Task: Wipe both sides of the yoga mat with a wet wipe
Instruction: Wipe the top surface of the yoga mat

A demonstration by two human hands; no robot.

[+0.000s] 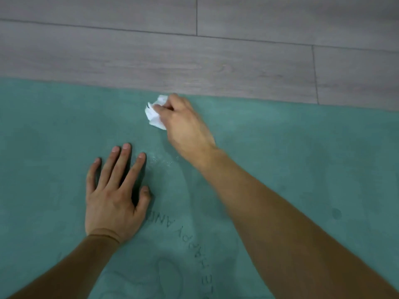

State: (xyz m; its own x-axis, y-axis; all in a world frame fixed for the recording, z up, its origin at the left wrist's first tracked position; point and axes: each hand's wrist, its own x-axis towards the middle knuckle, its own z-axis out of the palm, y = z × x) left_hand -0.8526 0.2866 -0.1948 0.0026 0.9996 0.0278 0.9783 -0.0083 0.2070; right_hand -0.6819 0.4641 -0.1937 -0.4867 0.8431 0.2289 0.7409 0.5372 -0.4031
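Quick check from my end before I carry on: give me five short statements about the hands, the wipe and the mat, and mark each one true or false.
1. The right hand holds the crumpled white wet wipe. True.
2. The left hand also grips a wipe. False: it lies flat on the yoga mat with fingers spread and holds nothing.
3. The wipe is near the mat's far edge, close to the wooden floor. True.
4. The mat is rolled up. False: it lies spread flat on the floor.
5. Lettering shows on the mat's surface near the person. True.
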